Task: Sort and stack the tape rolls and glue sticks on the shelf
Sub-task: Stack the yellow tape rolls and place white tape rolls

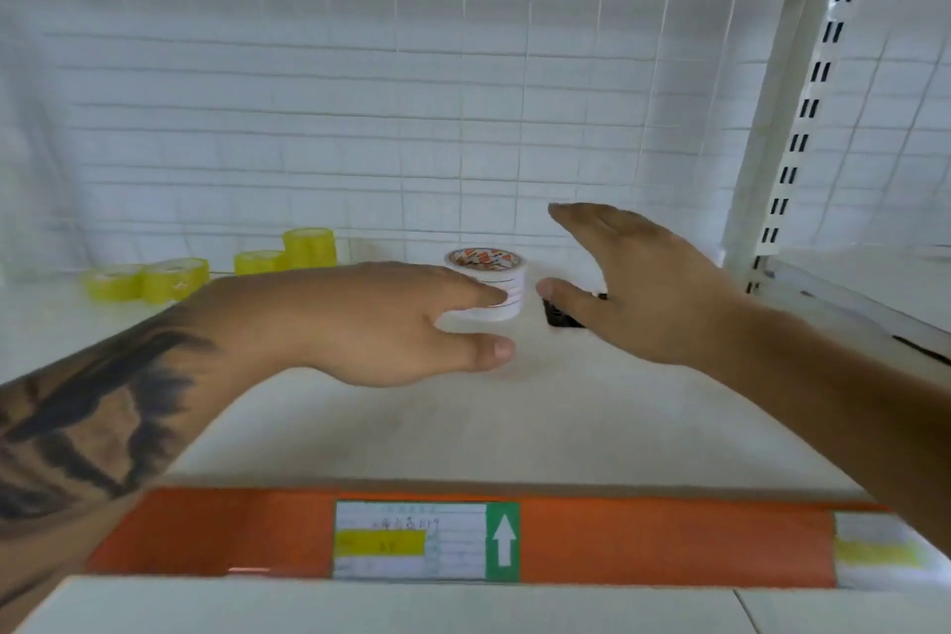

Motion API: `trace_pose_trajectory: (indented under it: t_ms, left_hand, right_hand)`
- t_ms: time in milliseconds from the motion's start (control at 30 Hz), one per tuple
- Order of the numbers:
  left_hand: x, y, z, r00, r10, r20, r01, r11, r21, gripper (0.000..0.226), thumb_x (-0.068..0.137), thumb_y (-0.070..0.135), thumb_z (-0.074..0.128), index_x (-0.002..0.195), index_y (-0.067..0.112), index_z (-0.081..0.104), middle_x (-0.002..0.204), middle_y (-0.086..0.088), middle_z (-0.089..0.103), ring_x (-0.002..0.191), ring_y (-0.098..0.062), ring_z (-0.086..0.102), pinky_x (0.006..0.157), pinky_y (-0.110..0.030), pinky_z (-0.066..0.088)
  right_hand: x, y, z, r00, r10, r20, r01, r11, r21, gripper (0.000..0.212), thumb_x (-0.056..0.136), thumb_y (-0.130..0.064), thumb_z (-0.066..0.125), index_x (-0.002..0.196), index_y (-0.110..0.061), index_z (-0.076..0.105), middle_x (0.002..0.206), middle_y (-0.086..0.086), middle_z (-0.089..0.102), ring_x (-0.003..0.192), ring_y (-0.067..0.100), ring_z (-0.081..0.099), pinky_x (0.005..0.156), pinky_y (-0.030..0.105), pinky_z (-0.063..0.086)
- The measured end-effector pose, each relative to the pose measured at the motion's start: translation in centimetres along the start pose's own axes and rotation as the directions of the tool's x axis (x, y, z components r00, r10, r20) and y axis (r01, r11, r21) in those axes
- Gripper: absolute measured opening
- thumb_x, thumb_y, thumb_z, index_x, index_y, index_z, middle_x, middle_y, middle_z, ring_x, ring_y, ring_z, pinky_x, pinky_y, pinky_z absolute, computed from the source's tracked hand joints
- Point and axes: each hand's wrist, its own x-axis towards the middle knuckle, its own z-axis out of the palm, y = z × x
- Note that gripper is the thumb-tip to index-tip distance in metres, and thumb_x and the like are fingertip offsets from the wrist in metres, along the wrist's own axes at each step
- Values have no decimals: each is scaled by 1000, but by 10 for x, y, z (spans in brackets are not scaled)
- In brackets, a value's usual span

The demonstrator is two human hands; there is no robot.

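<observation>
Along the shelf's front edge an orange strip [669, 538] carries an illegible price label [411, 541] with a white arrow, while both hands, left hand [381, 324] and right hand [648, 283], fingers spread and holding nothing, flank the white tape roll [491, 286] mid-shelf; yellow tape rolls [216, 268] sit at the back left.

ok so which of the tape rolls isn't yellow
The white tape roll with the orange-printed top, standing mid-shelf between the left hand and right hand. The other rolls, grouped at the back left, are all yellow.
</observation>
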Motion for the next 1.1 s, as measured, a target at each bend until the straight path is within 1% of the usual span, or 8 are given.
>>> trace_pose_trajectory:
  t_ms: [100,233,500,567,667,767,867,1100]
  left_hand:
    - [-51,-48,-1,991,-126,-39,126,992,0,84,78,86,33,156,53,26,164,30,17,150,5,18,122,-20,13]
    - [-104,-113,9,950,-297,-97,311,927,210,98,69,95,10,158,53,12,170,14,11,156,-9,11,127,-40,13]
    - [-209,-246,19,878,-402,-260,469,833,295,98,65,93,-12,156,56,-1,172,10,3,158,-20,4,126,-53,6]
    - [-234,-279,23,860,-413,-298,491,829,267,101,63,94,-18,155,57,-1,172,9,4,158,-20,4,125,-54,5]
    - [-267,-317,26,836,-442,-326,514,838,181,84,80,89,0,157,55,6,171,9,7,157,-19,4,125,-54,6]
    - [-302,-354,30,810,-478,-339,536,838,99,67,93,80,24,155,56,16,171,10,11,157,-17,6,126,-52,7]
    - [-337,-391,35,782,-518,-346,562,826,33,64,94,77,28,154,55,23,170,11,14,157,-16,9,126,-51,8]
    - [-400,-460,36,705,-589,-396,621,782,-57,63,96,75,30,154,51,31,168,9,22,156,-18,15,125,-53,11]
  right_hand:
    - [3,-46,4,982,-169,84,165,985,58,79,95,-67,40,162,-33,15,167,-15,20,153,6,16,119,19,12]
    - [16,-112,20,927,-310,211,297,951,90,79,93,-74,30,162,-40,11,168,-15,16,154,5,11,127,36,13]
    - [57,-264,57,900,-338,275,339,940,43,77,94,-76,27,160,-44,8,170,-5,13,155,14,14,125,37,19]
    - [68,-300,64,896,-352,271,364,931,4,81,88,-81,17,160,-46,4,170,-4,12,155,16,14,125,38,21]
    - [84,-346,77,891,-360,275,392,917,-70,90,78,-84,1,160,-45,3,170,-1,14,155,20,16,123,41,23]
    - [103,-397,90,886,-379,265,412,908,-80,92,77,-86,0,159,-46,4,170,0,15,155,22,18,123,42,24]
    - [120,-447,101,878,-415,240,437,898,-44,84,82,-84,5,159,-49,1,170,-2,15,155,22,18,123,41,25]
    - [160,-523,122,845,-493,206,517,852,-82,84,79,-84,-9,157,-54,1,170,-3,15,154,19,18,123,39,24]
